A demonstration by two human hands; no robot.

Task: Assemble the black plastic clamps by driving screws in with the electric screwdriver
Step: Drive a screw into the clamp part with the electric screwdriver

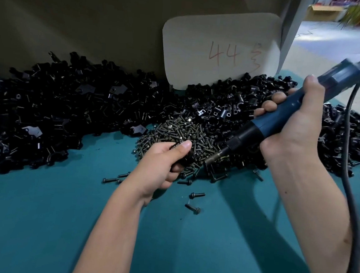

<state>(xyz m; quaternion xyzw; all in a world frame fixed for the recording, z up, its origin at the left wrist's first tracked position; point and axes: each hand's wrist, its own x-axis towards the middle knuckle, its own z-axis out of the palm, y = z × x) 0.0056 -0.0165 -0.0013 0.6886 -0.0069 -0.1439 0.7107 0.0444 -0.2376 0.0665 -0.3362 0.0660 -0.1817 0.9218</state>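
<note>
My left hand (163, 163) curls round a black plastic clamp (184, 158) at the near edge of the screw pile (183, 134); most of the clamp is hidden by my fingers. My right hand (293, 124) grips the blue electric screwdriver (283, 117), which slants down to the left. Its metal tip (210, 160) sits just right of the held clamp, over the screws. Large heaps of black clamp parts (52, 112) lie to the left and behind.
A teal table mat (36, 221) covers the work surface. Loose screws (195, 195) lie near my left wrist. A beige card marked "44" (221, 50) leans against the back wall. The screwdriver's black cable (348, 194) loops down on the right.
</note>
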